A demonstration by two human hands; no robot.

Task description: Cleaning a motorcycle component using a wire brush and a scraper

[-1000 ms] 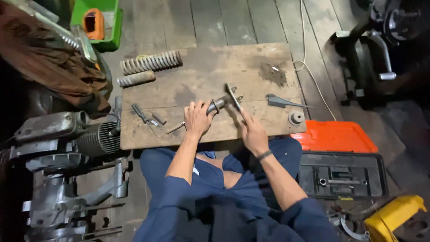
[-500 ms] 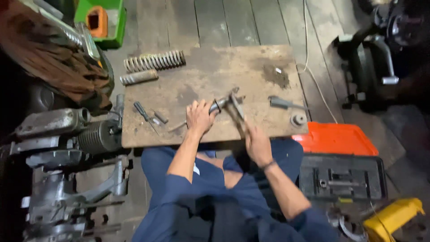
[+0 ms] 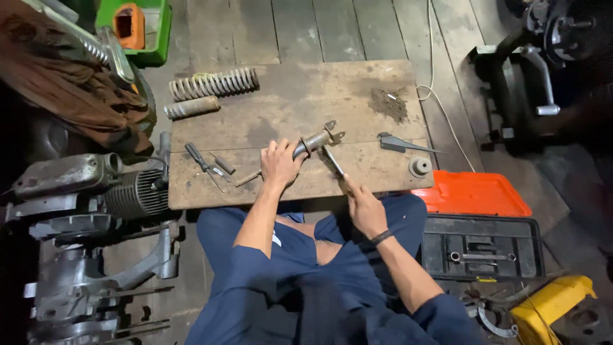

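Grey, worn metal fills our left hand: its fingers are curled tight around a short tubular steel part with a forked bracket at its far end, pinning it against the scuffed wooden board that rests across our lap. That part lies near the board's middle, slanting up and to the right from our grip. Our right hand sits at the board's near edge, fingers folded around the handle of a slim flat steel wrench, whose head reaches up to the tube just beside the bracket.

To the left of our left hand lie a dark-handled screwdriver and a few small metal bits, one thin rod almost touching the hand's heel. Farther up the board we see a long coiled steel spring and, just below it, a shorter rusty ribbed cylinder. On the right side rest a grey pointed metal bracket and a small round grey cap, near the edge; a dark greasy smear marks the wood above them.

Beside our right knee stands an open black toolbox with an orange lid, a wrench lying in its tray. A finned grey engine block sits on the floor to our left.
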